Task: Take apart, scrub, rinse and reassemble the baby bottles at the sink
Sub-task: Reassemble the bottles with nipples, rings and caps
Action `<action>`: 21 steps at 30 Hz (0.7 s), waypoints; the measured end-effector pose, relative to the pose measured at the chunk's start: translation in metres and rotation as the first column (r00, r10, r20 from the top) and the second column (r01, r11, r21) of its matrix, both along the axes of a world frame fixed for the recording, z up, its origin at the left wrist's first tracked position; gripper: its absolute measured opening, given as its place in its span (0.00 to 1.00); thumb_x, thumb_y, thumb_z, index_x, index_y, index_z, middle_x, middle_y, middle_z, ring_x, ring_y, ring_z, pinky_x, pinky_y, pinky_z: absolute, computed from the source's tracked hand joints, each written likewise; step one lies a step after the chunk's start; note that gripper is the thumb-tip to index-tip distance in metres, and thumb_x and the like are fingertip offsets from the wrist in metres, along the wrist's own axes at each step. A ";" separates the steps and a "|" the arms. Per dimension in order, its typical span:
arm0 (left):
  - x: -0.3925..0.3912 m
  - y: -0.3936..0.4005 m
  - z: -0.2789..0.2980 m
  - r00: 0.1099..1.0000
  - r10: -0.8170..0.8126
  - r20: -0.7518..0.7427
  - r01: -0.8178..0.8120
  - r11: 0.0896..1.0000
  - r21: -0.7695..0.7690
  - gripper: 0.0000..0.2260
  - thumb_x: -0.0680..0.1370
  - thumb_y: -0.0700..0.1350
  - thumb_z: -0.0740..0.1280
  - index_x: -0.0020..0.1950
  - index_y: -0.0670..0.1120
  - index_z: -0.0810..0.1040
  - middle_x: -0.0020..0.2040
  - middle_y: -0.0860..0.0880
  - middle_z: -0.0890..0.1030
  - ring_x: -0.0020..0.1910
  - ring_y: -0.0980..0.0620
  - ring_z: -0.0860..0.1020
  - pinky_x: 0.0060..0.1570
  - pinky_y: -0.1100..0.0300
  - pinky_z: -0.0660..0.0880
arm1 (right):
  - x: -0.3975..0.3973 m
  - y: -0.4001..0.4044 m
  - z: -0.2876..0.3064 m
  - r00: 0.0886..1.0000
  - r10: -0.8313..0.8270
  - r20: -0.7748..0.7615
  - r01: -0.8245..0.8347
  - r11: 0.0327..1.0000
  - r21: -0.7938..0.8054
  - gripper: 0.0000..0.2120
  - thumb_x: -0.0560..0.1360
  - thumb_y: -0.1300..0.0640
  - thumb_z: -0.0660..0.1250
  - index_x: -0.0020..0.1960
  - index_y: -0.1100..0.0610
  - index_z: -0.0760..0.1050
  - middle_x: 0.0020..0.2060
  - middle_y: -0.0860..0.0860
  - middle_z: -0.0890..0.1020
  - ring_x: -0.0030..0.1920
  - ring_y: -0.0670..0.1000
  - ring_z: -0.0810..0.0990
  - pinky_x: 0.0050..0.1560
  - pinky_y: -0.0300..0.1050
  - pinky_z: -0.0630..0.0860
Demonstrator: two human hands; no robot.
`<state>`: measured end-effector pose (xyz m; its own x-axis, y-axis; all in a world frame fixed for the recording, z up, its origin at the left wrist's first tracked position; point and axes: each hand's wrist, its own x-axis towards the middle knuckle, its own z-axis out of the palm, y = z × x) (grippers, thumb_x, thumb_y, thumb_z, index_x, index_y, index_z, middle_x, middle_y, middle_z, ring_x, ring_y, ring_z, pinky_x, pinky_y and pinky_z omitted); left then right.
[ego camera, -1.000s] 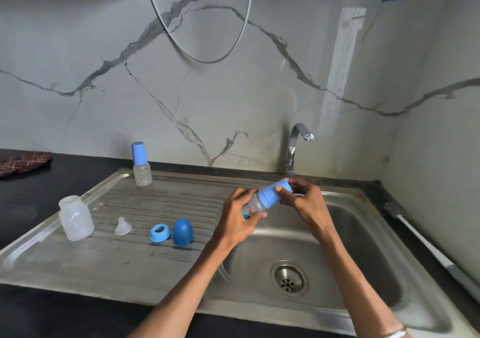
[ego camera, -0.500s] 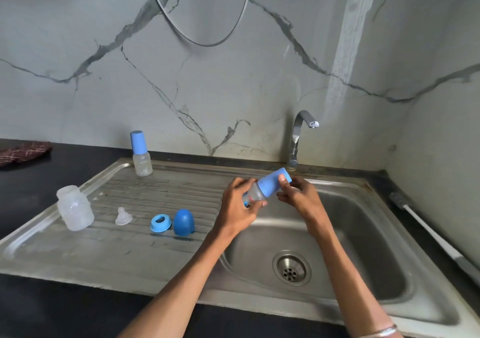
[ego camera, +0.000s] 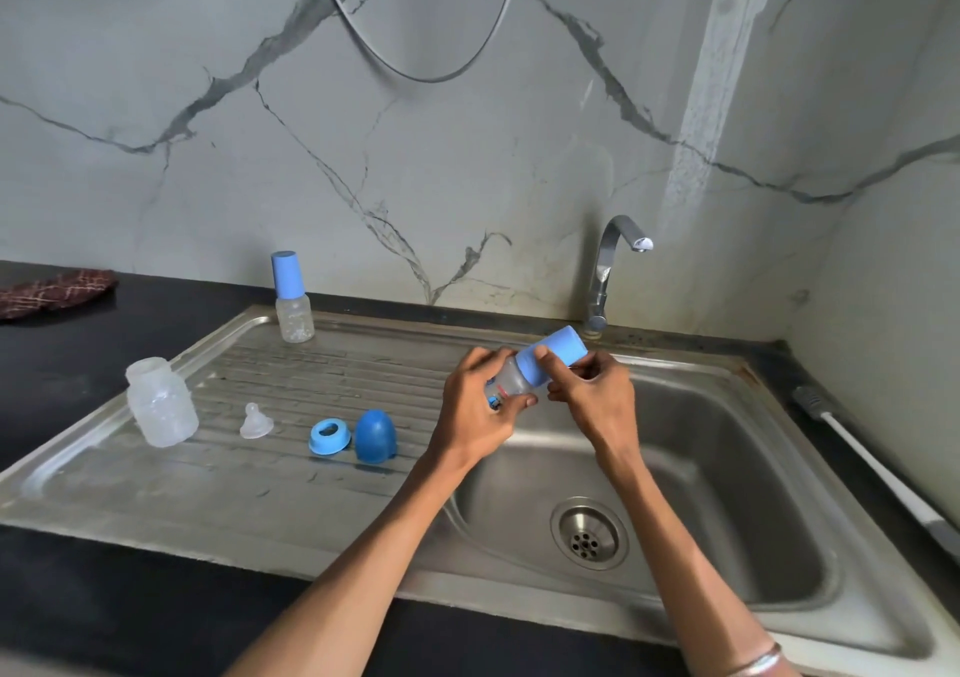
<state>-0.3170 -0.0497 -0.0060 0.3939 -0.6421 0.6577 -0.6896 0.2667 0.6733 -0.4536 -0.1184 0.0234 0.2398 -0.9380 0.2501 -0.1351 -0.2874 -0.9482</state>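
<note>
At frame centre, the left hand (ego camera: 475, 406) grips the light, probably slippery bottle (ego camera: 511, 380); the right hand (ego camera: 597, 395) pinches its cap (ego camera: 553, 356).

Grey-veined marble wall (ego camera: 218, 182) rises behind a black worktop (ego camera: 78, 603), a streak of light (ego camera: 711, 104) glancing down its right side.
</note>
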 end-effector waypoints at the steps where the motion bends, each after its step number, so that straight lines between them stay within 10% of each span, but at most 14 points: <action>1: 0.000 -0.001 0.001 1.000 0.006 -0.022 -0.006 1.000 -0.003 0.21 0.67 0.42 0.80 0.59 0.43 0.81 0.48 0.50 0.77 0.44 0.58 0.78 0.44 0.67 0.75 | -0.001 -0.002 0.000 0.999 0.042 -0.014 -0.042 0.999 0.009 0.26 0.65 0.35 0.75 0.48 0.56 0.76 0.36 0.49 0.86 0.42 0.50 0.86 0.49 0.51 0.81; 7: -0.003 -0.003 0.002 0.993 -0.012 -0.117 0.011 1.000 -0.006 0.20 0.67 0.42 0.80 0.58 0.48 0.82 0.48 0.49 0.79 0.43 0.56 0.79 0.45 0.57 0.78 | -0.007 -0.003 0.000 0.927 0.336 0.167 -0.344 0.939 0.018 0.18 0.76 0.54 0.73 0.64 0.55 0.77 0.54 0.50 0.85 0.54 0.47 0.84 0.57 0.48 0.80; 17: -0.022 -0.004 -0.004 0.996 -0.031 -0.084 0.027 0.999 -0.040 0.18 0.67 0.42 0.80 0.55 0.47 0.83 0.44 0.51 0.77 0.42 0.55 0.78 0.41 0.63 0.75 | 0.001 0.008 0.003 0.978 -0.206 0.024 0.206 0.978 0.019 0.24 0.62 0.34 0.77 0.45 0.50 0.76 0.36 0.44 0.83 0.40 0.44 0.82 0.43 0.44 0.77; 21: -0.013 -0.005 -0.002 0.990 -0.003 -0.139 -0.003 0.999 -0.044 0.16 0.67 0.43 0.80 0.53 0.47 0.83 0.44 0.51 0.79 0.41 0.55 0.79 0.41 0.62 0.76 | -0.006 0.000 0.004 0.994 0.110 0.013 -0.110 0.994 0.013 0.23 0.69 0.41 0.77 0.58 0.51 0.77 0.45 0.44 0.84 0.46 0.44 0.83 0.46 0.41 0.77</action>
